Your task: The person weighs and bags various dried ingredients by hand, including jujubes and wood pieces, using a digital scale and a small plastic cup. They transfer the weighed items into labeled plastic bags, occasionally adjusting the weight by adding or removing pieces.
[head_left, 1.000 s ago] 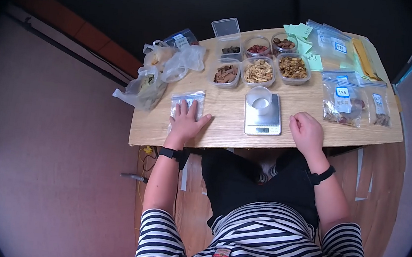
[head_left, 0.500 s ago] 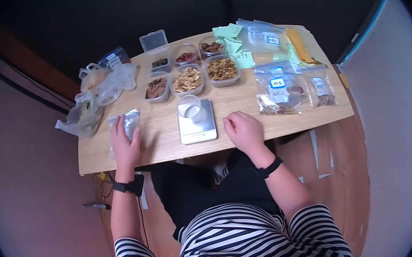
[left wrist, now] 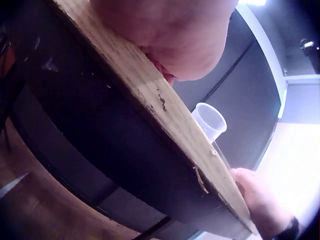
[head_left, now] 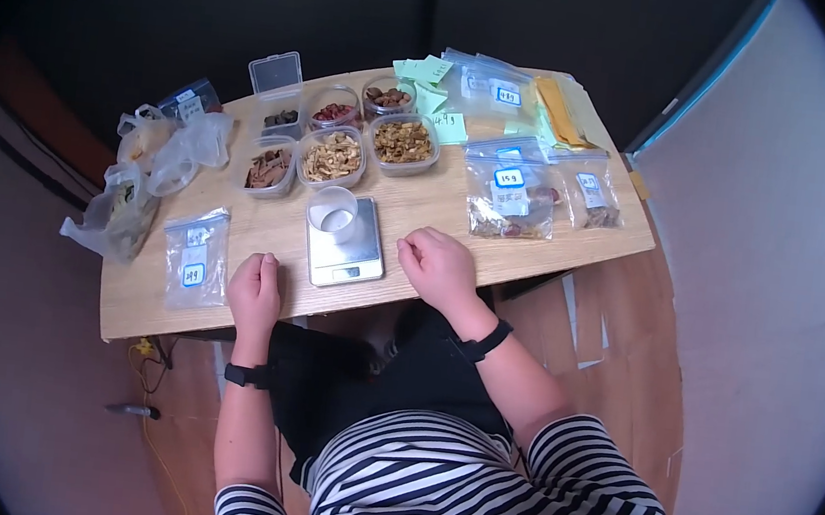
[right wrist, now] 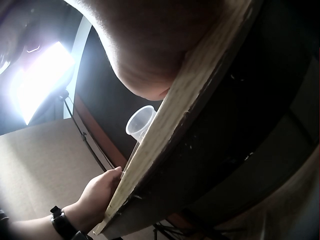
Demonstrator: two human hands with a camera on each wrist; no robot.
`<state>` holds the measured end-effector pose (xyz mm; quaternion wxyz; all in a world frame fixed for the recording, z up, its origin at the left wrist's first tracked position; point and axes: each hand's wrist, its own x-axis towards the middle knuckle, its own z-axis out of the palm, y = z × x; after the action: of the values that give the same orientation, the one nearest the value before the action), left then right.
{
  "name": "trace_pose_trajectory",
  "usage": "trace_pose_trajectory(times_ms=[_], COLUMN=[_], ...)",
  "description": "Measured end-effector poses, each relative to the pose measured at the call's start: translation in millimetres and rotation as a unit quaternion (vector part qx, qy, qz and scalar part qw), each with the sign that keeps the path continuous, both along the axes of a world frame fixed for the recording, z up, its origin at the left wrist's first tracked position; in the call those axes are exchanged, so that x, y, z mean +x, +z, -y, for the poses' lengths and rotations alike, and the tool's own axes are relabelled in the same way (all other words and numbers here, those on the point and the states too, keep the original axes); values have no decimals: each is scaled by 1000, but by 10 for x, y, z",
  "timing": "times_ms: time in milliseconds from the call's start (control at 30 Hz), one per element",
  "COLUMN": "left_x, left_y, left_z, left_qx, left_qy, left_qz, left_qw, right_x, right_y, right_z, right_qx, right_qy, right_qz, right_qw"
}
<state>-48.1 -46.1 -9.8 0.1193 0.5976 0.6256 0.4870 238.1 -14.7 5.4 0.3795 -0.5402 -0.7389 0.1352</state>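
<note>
In the head view my left hand point(head_left: 254, 290) rests at the table's front edge with its fingers curled and nothing in them. Beside it, to the left, lies a clear zip bag point(head_left: 198, 253) with a blue-framed label. My right hand point(head_left: 439, 268) is likewise curled in a fist on the table, right of a silver kitchen scale point(head_left: 361, 252). On the scale's plate stands a clear plastic cup point(head_left: 334, 213). The cup also shows past the table edge in the left wrist view point(left wrist: 210, 120) and the right wrist view point(right wrist: 141, 121).
Behind the scale sit several clear tubs, among them one of pale slices point(head_left: 332, 157) and one of brown pieces point(head_left: 404, 144). Knotted plastic bags point(head_left: 125, 217) lie at the left. Labelled zip bags point(head_left: 509, 202), green notes point(head_left: 451, 128) and a yellow envelope point(head_left: 560, 114) lie at the right.
My left hand has lifted off the zip bag, moved right to the table edge and curled its fingers. The head view has turned, shifting the table leftward. My right hand stays curled beside the scale.
</note>
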Motion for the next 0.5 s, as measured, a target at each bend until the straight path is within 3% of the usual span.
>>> trace_pose_trajectory(times_ms=[100, 167, 200, 267, 433, 500], left_x=[22, 26, 25, 25, 29, 17], left_y=[82, 104, 112, 102, 107, 116], left_z=[18, 32, 28, 31, 29, 32], left_qx=[-22, -41, -39, -41, -44, -57], left_qy=[-1, 1, 2, 5, 13, 14], left_qz=[-24, -46, -42, -38, -33, -38], left_qw=[999, 998, 998, 998, 998, 998], right_x=[28, 88, 160, 326, 916, 1113], right_y=[8, 55, 100, 398, 642, 749], right_z=[-11, -21, -30, -48, -611, -867], right_qx=[-28, -147, -145, -253, -116, -97], right_qy=[13, 68, 69, 85, 7, -58], right_qz=[-23, -132, -128, -173, -116, 6], right_qw=[999, 978, 979, 948, 986, 994])
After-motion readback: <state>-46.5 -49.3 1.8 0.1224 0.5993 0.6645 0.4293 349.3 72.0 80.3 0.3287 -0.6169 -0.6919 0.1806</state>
